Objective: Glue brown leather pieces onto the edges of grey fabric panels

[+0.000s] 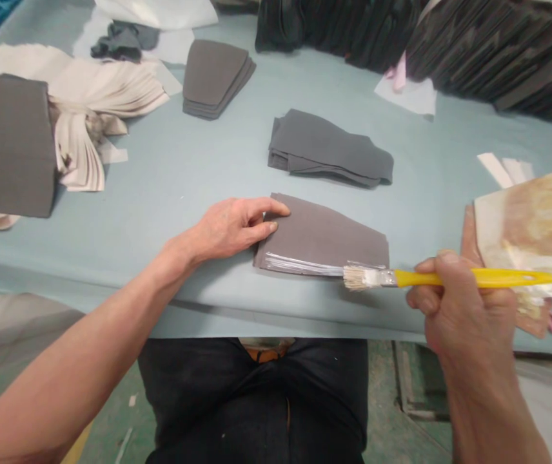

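Observation:
My right hand (469, 303) is closed around the yellow handle of a paintbrush (416, 278). Its pale bristles touch the near edge of a stack of brown-grey cut pieces (329, 232), near the right end. A wet whitish streak runs along that edge, left of the bristles. At the stack's left end, my left hand (242, 225) holds the pieces against the table, thumb and forefinger on top; its other fingers are partly hidden. Just beyond lies a folded pile of dark grey pieces (329, 148).
A stained pale container (532, 219) stands at the right. Another grey stack (218, 77) lies farther back. Cream pieces (97, 84) and a large dark grey piece (9, 148) cover the left side. Dark bundles (338, 29) line the far edge of the blue-green table (198, 161).

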{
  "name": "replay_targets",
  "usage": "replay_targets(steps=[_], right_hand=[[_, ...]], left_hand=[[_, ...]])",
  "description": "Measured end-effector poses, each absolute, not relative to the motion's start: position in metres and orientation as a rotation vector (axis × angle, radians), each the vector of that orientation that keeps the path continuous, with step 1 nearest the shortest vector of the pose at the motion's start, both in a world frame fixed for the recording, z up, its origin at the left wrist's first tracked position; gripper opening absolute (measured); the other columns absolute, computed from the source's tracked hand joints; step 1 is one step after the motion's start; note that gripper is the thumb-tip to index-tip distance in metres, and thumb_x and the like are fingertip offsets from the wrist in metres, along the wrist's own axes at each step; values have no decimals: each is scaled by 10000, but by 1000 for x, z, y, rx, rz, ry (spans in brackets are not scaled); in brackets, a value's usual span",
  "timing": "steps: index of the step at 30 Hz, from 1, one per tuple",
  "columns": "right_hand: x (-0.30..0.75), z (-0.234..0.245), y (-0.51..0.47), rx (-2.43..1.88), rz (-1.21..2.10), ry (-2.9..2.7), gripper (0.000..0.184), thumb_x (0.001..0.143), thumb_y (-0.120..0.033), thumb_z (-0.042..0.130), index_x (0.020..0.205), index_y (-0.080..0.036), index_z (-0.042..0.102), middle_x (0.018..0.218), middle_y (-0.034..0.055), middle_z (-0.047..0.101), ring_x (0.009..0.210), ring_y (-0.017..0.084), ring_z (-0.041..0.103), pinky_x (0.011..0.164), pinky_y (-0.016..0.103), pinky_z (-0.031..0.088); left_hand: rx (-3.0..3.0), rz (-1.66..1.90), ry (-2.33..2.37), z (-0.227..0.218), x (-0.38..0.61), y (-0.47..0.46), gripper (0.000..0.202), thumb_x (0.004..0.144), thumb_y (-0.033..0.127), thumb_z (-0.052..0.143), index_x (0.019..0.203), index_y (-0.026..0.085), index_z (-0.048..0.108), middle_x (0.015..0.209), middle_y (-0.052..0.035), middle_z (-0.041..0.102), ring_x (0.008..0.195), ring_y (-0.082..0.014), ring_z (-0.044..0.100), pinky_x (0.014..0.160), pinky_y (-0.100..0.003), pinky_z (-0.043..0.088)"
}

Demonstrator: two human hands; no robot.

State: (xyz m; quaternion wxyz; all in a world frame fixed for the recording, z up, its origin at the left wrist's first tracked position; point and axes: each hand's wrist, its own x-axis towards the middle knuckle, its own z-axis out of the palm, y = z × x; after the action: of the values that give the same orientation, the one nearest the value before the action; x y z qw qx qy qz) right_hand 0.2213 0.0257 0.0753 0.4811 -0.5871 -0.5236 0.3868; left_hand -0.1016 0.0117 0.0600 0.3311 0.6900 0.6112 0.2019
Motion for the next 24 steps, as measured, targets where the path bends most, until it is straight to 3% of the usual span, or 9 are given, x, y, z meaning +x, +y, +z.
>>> replay_targets(steps=[6, 16, 21, 24], right_hand=[[173, 94, 19, -1070, 1160, -1620, 365, 1002, -537, 742, 848, -207, 725, 545, -40, 558, 450, 90, 477, 429, 214, 366], [160, 89, 39, -683, 1178, -2094, 166, 1044, -387, 710, 995, -240, 772, 745, -5, 697, 611, 132, 637, 578, 277, 502], [181, 100, 42, -722, 1025, -2143, 108, 1035, -327, 718, 965, -265, 773, 757, -14, 703, 594, 125, 616, 552, 270, 488], [202, 118, 49, -813, 809, -2225, 116, 1029, -305, 722, 925, -267, 755, 676, -39, 648, 499, 96, 509, 474, 263, 397]], left_hand=[[1827, 529, 1605, 59, -101, 11, 427, 992, 335, 552, 1382, 246, 701, 792, 23, 686, 710, -156, 575, 734, -295, 384], [1837, 558, 1554, 60, -103, 13, 397, 995, 345, 562, 1341, 234, 721, 787, 23, 665, 705, -154, 555, 726, -295, 374], [1807, 529, 1564, 61, -104, 13, 408, 998, 344, 569, 1365, 239, 713, 757, 32, 643, 682, -146, 537, 722, -295, 374], [1816, 537, 1555, 60, -106, 14, 407, 993, 352, 576, 1354, 234, 722, 730, 37, 630, 675, -145, 533, 711, -292, 370]])
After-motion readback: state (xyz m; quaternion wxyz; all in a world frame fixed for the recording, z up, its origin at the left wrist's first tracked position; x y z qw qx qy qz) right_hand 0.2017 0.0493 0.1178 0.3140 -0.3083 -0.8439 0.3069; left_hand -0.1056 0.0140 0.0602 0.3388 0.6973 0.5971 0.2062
